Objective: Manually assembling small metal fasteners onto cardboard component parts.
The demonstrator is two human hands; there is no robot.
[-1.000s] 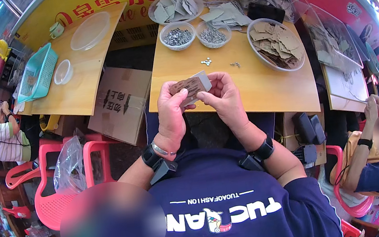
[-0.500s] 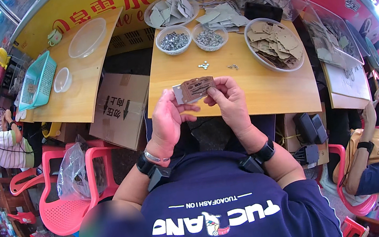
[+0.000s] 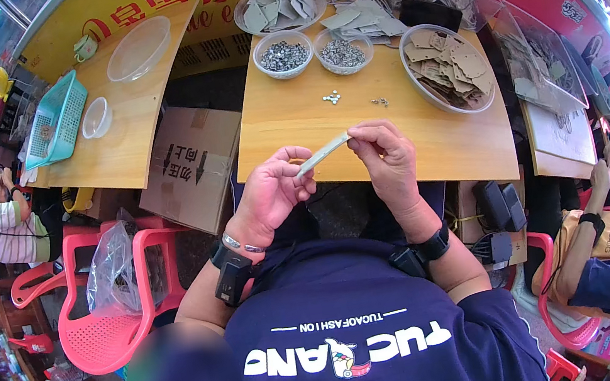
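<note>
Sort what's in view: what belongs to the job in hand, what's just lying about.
Probably the job:
- slim pale piece, in the right hand, its other end at the left hand
- tan cards
- grey cards
- small metal parts

Apparently lying about:
- teal basket
- plastic bag
- cardboard box

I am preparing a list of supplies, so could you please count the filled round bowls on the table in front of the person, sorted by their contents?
Bowl of grey flat pieces: 1
Bowls of small silvery pieces: 2
Bowl of tan flat pieces: 1
Total: 4
</note>
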